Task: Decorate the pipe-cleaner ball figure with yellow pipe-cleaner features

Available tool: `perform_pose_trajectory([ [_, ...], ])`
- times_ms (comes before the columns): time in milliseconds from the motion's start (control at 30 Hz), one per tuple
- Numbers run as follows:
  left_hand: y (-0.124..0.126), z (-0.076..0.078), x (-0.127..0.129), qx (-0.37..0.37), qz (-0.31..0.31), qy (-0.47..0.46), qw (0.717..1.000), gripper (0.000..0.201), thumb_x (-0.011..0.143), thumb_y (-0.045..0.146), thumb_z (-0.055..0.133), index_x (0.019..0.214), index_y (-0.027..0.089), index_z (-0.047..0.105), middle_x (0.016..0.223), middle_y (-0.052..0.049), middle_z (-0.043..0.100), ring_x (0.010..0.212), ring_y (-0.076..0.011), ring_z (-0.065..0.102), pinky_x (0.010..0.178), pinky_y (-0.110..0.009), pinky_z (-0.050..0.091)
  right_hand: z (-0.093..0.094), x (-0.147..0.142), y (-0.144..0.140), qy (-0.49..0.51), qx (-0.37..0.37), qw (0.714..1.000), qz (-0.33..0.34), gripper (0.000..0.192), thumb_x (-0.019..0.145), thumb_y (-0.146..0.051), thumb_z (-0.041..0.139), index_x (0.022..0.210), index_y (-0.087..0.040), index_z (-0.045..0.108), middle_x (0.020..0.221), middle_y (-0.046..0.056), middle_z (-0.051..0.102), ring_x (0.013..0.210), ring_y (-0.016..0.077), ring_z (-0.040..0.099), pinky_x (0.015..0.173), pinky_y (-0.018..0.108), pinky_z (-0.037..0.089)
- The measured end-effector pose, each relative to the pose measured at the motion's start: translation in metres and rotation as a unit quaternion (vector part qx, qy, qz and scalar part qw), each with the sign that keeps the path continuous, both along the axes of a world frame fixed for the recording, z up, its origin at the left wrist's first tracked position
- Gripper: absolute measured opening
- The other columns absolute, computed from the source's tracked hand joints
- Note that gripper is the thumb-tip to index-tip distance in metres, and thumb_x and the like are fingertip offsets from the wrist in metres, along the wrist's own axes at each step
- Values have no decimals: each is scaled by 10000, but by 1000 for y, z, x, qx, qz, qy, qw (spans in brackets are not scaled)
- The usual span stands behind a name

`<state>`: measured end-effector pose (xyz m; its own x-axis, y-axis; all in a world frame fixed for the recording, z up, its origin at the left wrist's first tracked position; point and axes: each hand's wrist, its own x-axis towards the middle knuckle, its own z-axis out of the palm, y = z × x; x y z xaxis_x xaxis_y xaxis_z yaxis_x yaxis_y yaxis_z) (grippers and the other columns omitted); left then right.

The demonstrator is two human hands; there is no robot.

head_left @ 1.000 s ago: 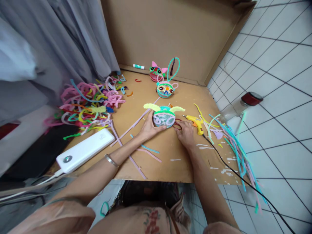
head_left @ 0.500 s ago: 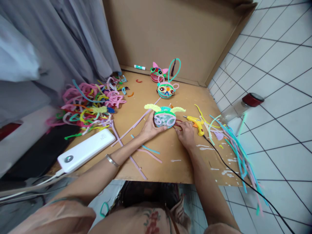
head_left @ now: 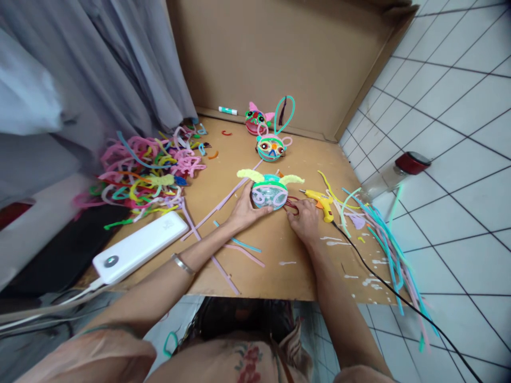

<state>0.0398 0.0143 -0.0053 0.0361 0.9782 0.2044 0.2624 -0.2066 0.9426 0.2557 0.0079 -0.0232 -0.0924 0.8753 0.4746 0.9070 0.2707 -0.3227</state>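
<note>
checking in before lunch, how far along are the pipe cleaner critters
Two pipe cleaner faces look finished: one with pink ears and one with a teal loop. A third, the ball with yellow horns, is in hand: the left hand steadies it while the right hand works dark red pieces beside the glue gun. Its face looks unfinished; many loose pipe cleaners remain.

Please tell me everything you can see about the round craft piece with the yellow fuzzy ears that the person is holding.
The round craft piece is a pale, ball-like form wrapped in teal and pink pipe cleaners, with two fuzzy yellow ears spreading sideways from its top. It sits on the cardboard work surface, near the middle. The left hand cups its left side; the right hand is at its right side, its fingers on dark red strands there. A yellow glue gun lies just to its right, apart from it.
</note>
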Motion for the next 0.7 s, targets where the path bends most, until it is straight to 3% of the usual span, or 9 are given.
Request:
perform_pose_trajectory([
  [267, 0, -1, -1, 27, -12, -6, 1000, 1032, 603, 478, 827, 1468, 181, 349, 1478, -167, 469, 1372, -340, 447, 1154, -491, 345, 3, -1, 0, 4, -49, 999, -4, 282, 813, -318, 600, 1063, -211, 678, 1045, 119, 617, 1073, 322, 522, 937, 469, 385],
  [700, 2, -5, -2, 30, -1, 3, 1000, 1057, 608, 515, 818, 1476, 158, 332, 1525, -196, 399, 1408, -355, 399, 1175, -511, 307, 2, -2, -3, 9, -13, 1000, 3, 299, 808, -347, 605, 1068, -221, 681, 1034, 112, 609, 1033, 297, 514, 911, 441, 404],
])
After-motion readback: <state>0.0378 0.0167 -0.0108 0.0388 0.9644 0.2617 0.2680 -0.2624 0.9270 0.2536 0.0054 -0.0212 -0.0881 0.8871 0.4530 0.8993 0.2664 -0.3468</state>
